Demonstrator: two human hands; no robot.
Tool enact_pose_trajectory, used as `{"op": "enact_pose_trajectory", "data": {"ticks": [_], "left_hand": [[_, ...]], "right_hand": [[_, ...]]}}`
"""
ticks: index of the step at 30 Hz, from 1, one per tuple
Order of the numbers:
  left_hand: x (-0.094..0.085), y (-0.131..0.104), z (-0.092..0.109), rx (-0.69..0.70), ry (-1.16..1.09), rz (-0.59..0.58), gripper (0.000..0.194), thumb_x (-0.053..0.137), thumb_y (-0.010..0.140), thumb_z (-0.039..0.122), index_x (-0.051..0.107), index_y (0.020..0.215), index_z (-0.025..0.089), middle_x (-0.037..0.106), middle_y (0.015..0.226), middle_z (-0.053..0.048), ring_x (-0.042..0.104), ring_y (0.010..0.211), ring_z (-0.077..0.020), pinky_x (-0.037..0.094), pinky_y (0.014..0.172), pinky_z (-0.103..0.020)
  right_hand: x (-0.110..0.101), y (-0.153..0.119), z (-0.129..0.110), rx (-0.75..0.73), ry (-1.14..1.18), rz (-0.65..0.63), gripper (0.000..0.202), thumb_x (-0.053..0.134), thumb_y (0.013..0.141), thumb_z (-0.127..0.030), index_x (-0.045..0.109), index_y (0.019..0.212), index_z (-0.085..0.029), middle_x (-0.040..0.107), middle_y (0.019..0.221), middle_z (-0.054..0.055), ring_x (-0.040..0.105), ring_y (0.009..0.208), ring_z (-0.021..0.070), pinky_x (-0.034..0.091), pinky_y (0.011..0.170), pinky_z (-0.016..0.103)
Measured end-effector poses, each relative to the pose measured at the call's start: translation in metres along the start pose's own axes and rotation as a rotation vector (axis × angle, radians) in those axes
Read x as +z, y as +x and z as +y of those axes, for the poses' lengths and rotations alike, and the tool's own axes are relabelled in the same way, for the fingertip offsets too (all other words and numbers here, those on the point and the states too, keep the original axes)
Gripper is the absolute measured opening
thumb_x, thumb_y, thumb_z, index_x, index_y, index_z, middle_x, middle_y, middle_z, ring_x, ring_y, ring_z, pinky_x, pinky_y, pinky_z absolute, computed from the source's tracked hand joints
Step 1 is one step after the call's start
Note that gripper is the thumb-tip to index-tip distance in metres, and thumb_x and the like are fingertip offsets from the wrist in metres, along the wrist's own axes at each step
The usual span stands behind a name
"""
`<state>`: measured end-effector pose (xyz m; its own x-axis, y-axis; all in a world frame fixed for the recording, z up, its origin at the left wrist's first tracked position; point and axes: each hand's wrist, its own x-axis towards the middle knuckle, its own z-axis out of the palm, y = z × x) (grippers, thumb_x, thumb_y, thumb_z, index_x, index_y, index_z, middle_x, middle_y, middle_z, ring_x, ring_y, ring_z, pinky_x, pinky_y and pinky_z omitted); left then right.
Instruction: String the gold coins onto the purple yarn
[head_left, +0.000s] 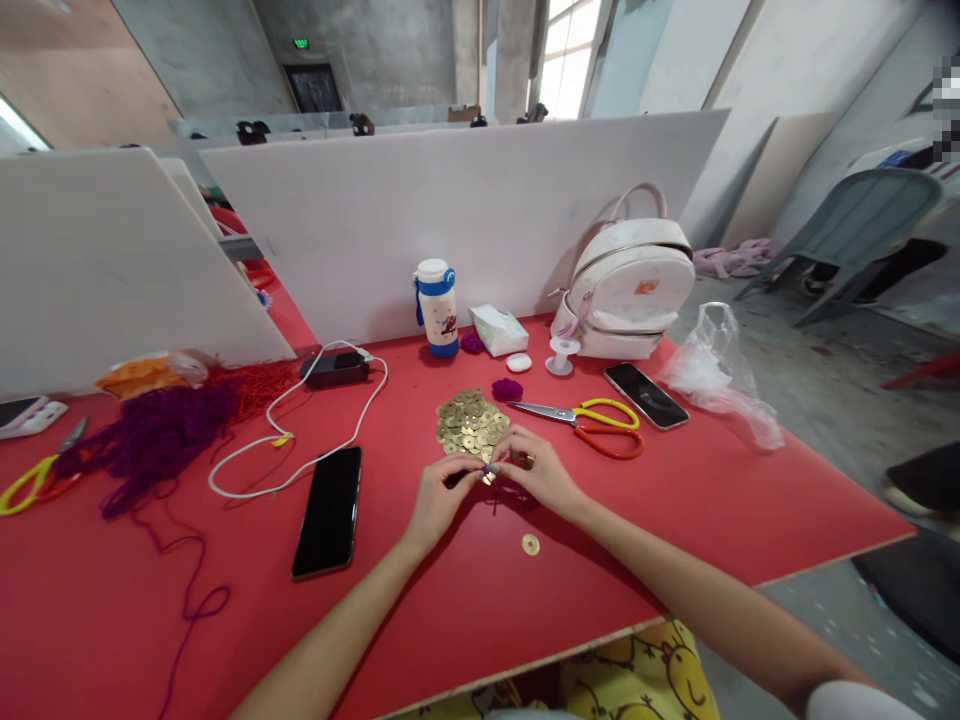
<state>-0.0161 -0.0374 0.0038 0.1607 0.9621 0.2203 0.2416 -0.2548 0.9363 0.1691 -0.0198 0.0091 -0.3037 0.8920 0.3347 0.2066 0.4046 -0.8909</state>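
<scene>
My left hand (440,503) and my right hand (546,474) meet over the red table, fingertips pinched together. Between them is a short piece of purple yarn (495,506), its loose ends hanging below the fingers. A brass coin (489,478) shows right at the fingertips; whether it is threaded on the yarn I cannot tell. Just beyond my hands lies a heap of brass coins (466,415) with holes in their centres. One single coin (531,544) lies nearer to me, below my right hand. A small purple yarn bundle (508,389) sits behind the heap.
Scissors (592,415), a phone (646,395), and a plastic bag (720,375) lie to the right. Behind stand a bottle (438,310), tissues (499,330), a spool (561,356) and a backpack (630,285). Leftward are another phone (328,512), a white cable (247,493) and tangled purple yarn (169,425).
</scene>
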Motion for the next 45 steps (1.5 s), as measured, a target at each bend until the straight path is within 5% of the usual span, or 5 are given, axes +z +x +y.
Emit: {"op": "enact_pose_trajectory", "data": {"ticks": [19, 27, 36, 39, 45], "left_hand": [[0.0, 0.001, -0.002, -0.023, -0.009, 0.032, 0.01, 0.066, 0.077, 0.021, 0.076, 0.078, 0.018, 0.075, 0.086, -0.007, 0.069, 0.084, -0.0211, 0.054, 0.081, -0.032], [0.0, 0.001, -0.002, -0.026, -0.004, 0.025, 0.012, 0.065, 0.078, 0.023, 0.076, 0.079, 0.018, 0.075, 0.085, -0.008, 0.069, 0.083, -0.0211, 0.054, 0.08, -0.032], [0.001, 0.001, -0.003, -0.051, -0.002, 0.042, 0.012, 0.066, 0.076, 0.022, 0.077, 0.078, 0.019, 0.076, 0.086, -0.007, 0.07, 0.084, -0.0215, 0.054, 0.081, -0.032], [0.001, 0.001, -0.003, -0.07, -0.014, 0.049, 0.012, 0.066, 0.075, 0.024, 0.077, 0.077, 0.019, 0.076, 0.085, -0.007, 0.07, 0.083, -0.022, 0.054, 0.081, -0.033], [0.001, 0.003, -0.007, -0.139, -0.078, 0.103, 0.014, 0.066, 0.074, 0.026, 0.077, 0.078, 0.018, 0.077, 0.085, -0.008, 0.07, 0.083, -0.0226, 0.054, 0.078, -0.032]], "right_hand": [[0.001, -0.004, -0.001, 0.017, -0.079, -0.132, 0.006, 0.062, 0.08, -0.018, 0.062, 0.087, -0.019, 0.051, 0.065, -0.004, 0.044, 0.056, 0.0106, 0.034, 0.052, 0.021], [-0.007, -0.004, -0.003, 0.301, 0.517, -0.414, 0.036, 0.063, 0.082, -0.053, 0.059, 0.081, -0.018, 0.047, 0.056, -0.005, 0.037, 0.044, 0.0074, 0.031, 0.044, 0.021], [-0.028, 0.014, -0.001, 0.233, 0.57, 0.156, 0.038, 0.043, 0.088, -0.06, 0.04, 0.073, -0.024, 0.047, 0.065, 0.0, 0.046, 0.055, 0.0153, 0.041, 0.048, 0.027], [-0.03, 0.016, -0.002, 0.144, 0.462, 0.184, 0.031, 0.037, 0.092, -0.054, 0.047, 0.097, -0.025, 0.062, 0.102, 0.009, 0.06, 0.086, 0.0207, 0.051, 0.062, 0.03], [-0.013, 0.003, -0.005, -0.076, 0.107, 0.287, 0.05, 0.052, 0.092, -0.033, 0.034, 0.139, -0.033, 0.03, 0.151, 0.009, 0.044, 0.129, 0.0243, 0.049, 0.094, 0.039]]}}
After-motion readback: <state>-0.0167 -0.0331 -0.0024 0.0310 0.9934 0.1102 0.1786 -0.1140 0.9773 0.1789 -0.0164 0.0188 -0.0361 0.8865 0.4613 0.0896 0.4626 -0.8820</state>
